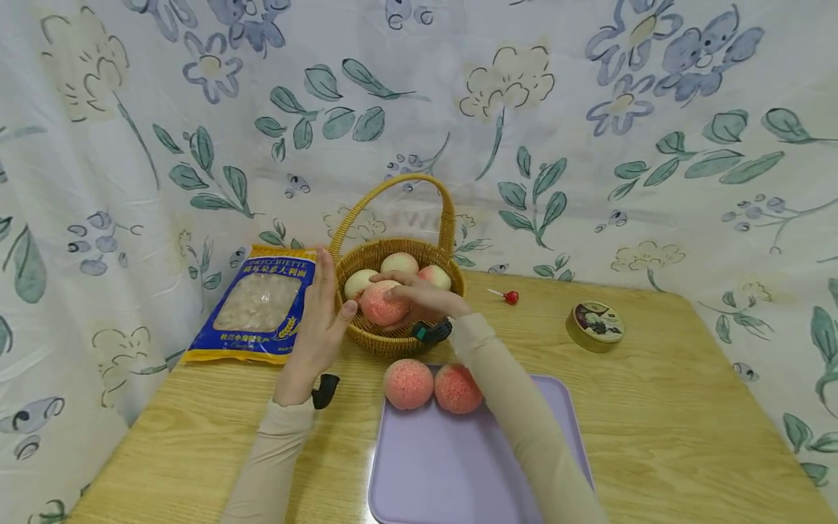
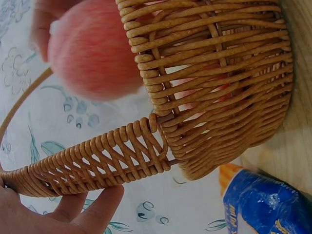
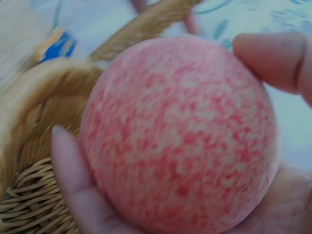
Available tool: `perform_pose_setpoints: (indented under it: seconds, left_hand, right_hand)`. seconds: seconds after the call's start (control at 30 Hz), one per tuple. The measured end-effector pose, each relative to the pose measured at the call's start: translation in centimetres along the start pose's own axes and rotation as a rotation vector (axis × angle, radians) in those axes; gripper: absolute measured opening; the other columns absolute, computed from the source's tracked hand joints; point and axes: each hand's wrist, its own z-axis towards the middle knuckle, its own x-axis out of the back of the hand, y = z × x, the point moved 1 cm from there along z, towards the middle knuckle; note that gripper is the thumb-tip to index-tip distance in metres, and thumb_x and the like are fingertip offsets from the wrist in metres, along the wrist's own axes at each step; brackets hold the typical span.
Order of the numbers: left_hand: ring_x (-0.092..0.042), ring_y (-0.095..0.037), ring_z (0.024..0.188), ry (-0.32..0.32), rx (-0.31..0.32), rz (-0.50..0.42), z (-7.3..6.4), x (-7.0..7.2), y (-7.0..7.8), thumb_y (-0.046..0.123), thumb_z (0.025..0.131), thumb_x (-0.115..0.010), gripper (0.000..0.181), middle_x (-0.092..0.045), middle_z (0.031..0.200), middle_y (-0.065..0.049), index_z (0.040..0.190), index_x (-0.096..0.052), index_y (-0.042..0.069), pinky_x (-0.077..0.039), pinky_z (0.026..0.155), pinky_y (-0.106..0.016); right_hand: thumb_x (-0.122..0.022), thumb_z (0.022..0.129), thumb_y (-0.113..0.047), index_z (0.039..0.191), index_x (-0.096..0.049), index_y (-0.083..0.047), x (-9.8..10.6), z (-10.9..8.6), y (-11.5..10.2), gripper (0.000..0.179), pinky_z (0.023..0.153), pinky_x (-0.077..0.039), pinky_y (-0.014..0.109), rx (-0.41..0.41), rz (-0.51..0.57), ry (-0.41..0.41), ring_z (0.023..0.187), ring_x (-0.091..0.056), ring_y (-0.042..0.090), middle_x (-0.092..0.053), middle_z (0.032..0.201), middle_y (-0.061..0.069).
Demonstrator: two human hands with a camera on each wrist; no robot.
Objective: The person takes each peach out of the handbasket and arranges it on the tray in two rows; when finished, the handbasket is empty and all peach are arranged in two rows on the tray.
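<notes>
A pink speckled peach (image 3: pixel 180 141) is held in my right hand (image 1: pixel 428 295), thumb and fingers spread around it, above the wicker basket (image 1: pixel 393 346). Several paler peaches (image 1: pixel 399 263) lie inside that basket. At the basket's left side is my left hand (image 1: pixel 317 335), its fingers fairly straight and touching near the base of the arched handle (image 2: pixel 97 161). Two more pink peaches (image 1: pixel 409 384) sit side by side at the back edge of a lilac tray (image 1: pixel 445 466), the right one partly behind my right forearm.
Left of the basket lies a blue and yellow pasta bag (image 1: pixel 258 306). To the right are a red lollipop (image 1: pixel 511 297) and a round tin (image 1: pixel 596 326) on the wooden table (image 1: pixel 655 407). A floral curtain (image 1: pixel 419 109) hangs behind.
</notes>
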Motion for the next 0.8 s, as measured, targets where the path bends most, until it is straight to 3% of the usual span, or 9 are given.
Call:
perform_pose_setpoints:
  seconds: [0.07,0.13,0.23,0.33,0.43,0.63,0.8]
  left_hand:
    - [-0.001,-0.038,0.150,0.002,0.000,0.001,0.0,0.0,0.0,0.070,0.094,-0.019,0.084,0.011,0.164,-0.008,0.156,0.011,0.022,-0.007,0.113,-0.067]
    - [-0.001,-0.038,0.150,0.001,0.004,0.001,0.0,0.0,0.0,0.069,0.095,-0.020,0.083,0.010,0.164,-0.009,0.156,0.011,0.022,-0.006,0.114,-0.067]
    - [0.000,-0.038,0.150,0.005,0.004,0.000,0.1,0.1,0.0,0.068,0.095,-0.021,0.083,0.010,0.164,-0.008,0.156,0.010,0.022,-0.006,0.114,-0.066]
    - [0.001,-0.037,0.150,0.005,0.005,-0.006,0.1,0.2,0.0,0.069,0.095,-0.021,0.083,0.010,0.164,-0.007,0.156,0.010,0.022,-0.004,0.114,-0.066]
    - [0.001,-0.037,0.150,0.003,0.004,-0.011,0.1,0.2,0.0,0.069,0.095,-0.021,0.083,0.011,0.164,-0.007,0.156,0.011,0.022,-0.004,0.114,-0.067]
    - [0.001,-0.036,0.151,-0.003,-0.004,-0.013,0.1,0.1,-0.1,0.069,0.095,-0.021,0.084,0.012,0.164,-0.006,0.156,0.012,0.021,-0.005,0.114,-0.066]
    - [-0.002,-0.039,0.150,0.010,-0.027,-0.005,0.1,0.0,-0.1,0.068,0.096,-0.020,0.082,0.009,0.164,-0.012,0.156,0.010,0.022,-0.007,0.113,-0.066]
  right_hand:
    - [-0.042,0.100,-0.016,0.150,-0.029,-0.011,0.4,-0.7,-0.5,0.052,0.089,-0.054,0.049,0.021,0.129,0.000,0.117,-0.051,0.029,-0.026,0.153,0.014]
    - [-0.052,0.099,-0.024,0.148,-0.031,-0.013,1.0,-1.6,-0.9,0.054,0.086,-0.055,0.047,0.051,0.203,0.013,0.115,-0.051,0.030,-0.025,0.151,0.013]
    - [-0.075,0.084,-0.041,0.143,-0.035,-0.018,2.1,-3.2,-1.4,0.075,0.085,-0.056,0.043,0.088,0.252,0.040,0.115,-0.051,0.030,-0.028,0.148,0.013]
    - [-0.086,0.066,-0.049,0.142,-0.035,-0.020,3.1,-5.1,-1.6,0.096,0.086,-0.055,0.042,0.100,0.239,0.071,0.115,-0.051,0.029,-0.030,0.145,0.013]
    - [-0.083,0.074,-0.044,0.143,-0.031,-0.017,4.1,-7.4,-1.3,0.091,0.088,-0.055,0.044,0.123,0.214,0.101,0.115,-0.052,0.027,-0.031,0.144,0.013]
    - [-0.058,0.098,-0.024,0.137,-0.038,-0.025,6.0,-13.6,1.2,0.044,0.088,-0.055,0.043,0.190,0.285,0.175,0.111,-0.060,0.020,-0.040,0.132,0.006]
    - [-0.041,0.102,-0.008,0.132,-0.043,-0.021,6.7,-19.1,4.2,0.033,0.094,-0.053,0.041,0.306,0.415,0.239,0.111,-0.064,0.020,-0.055,0.125,0.005]
